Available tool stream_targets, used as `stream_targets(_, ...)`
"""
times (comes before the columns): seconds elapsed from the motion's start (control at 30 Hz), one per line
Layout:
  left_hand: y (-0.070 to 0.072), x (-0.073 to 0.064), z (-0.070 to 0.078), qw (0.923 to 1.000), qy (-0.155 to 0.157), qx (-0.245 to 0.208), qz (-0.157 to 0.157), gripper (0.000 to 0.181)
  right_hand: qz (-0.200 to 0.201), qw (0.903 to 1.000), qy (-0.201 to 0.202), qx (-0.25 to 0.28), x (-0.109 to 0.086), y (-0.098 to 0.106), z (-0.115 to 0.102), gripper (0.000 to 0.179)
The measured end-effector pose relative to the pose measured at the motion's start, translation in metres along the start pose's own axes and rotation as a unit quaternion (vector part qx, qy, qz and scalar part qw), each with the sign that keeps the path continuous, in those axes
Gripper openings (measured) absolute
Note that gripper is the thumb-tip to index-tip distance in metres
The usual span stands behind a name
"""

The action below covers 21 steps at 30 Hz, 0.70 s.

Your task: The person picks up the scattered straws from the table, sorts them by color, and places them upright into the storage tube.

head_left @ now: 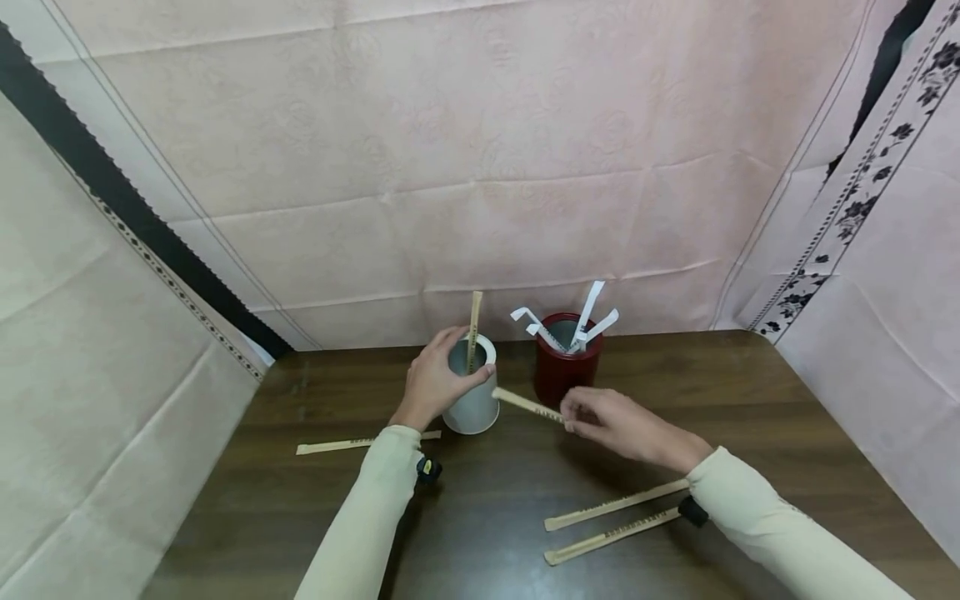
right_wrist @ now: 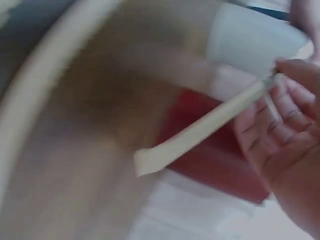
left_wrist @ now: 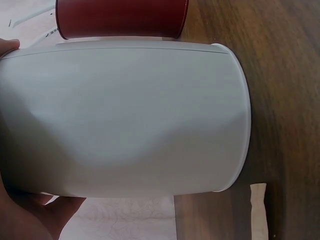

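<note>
My left hand (head_left: 437, 375) holds a grey cylindrical cup (head_left: 472, 408) near its rim, the thumb on the near right side. One beige paper stick packet (head_left: 474, 321) stands upright inside that cup. In the left wrist view the cup (left_wrist: 125, 115) fills most of the picture, with part of the hand (left_wrist: 27, 217) at its rim. A second printed beige stick packet (head_left: 528, 405) is pinched in my right hand (head_left: 622, 425), its free end pointing left toward the cup. Blur softens the right wrist view, where the pinched packet (right_wrist: 200, 129) crosses in front of the red cup.
A dark red cup (head_left: 562, 379) with several white sticks (head_left: 587, 315) stands right of the grey one. One beige packet (head_left: 333, 447) lies left, partly behind my left arm. Two more packets, a farther (head_left: 611, 506) and a nearer (head_left: 607, 540), lie by my right forearm.
</note>
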<state>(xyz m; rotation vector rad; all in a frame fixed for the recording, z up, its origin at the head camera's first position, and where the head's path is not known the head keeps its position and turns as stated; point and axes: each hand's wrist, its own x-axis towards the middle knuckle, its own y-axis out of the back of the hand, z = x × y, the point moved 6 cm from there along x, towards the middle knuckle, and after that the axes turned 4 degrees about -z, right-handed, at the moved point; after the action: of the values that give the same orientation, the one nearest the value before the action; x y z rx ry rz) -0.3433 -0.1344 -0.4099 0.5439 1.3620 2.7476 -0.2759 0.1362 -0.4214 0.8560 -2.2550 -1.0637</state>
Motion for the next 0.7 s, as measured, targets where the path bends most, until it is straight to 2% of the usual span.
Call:
stream_targets(0.1,0.001,0.0,0.001,1.0,0.0,0.003,0.004,0.083,0.065,0.9956,0.05,0.044,0.005,0.028,-0.033,0.015)
stream_targets(0.23,0.0,0.0,0.001,1.0,0.002,0.0,0.001,0.084,0.165,0.9781,0.11,0.063,0.012,0.064,-0.079,0.022)
stream_targets(0.4,-0.001,0.0,0.0,0.9999,0.006,-0.008,-0.004,0.085,0.238,0.959,0.117,0.099,0.027,0.094,-0.127,0.024)
stream_targets(0.53,-0.001,0.0,-0.001,0.9999,0.006,-0.013,-0.005,0.083,0.279,0.9427,0.122,0.137,0.047,0.105,-0.148,0.021)
stream_targets(0.63,-0.001,0.0,-0.002,0.9999,0.004,-0.014,-0.007,0.083,0.306,0.9274,0.12,0.178,0.067,0.101,-0.15,0.024)
stream_targets(0.7,-0.001,0.0,-0.002,0.9999,0.003,-0.014,-0.008,0.083,0.321,0.921,0.118,0.187,0.079,0.093,-0.147,0.031)
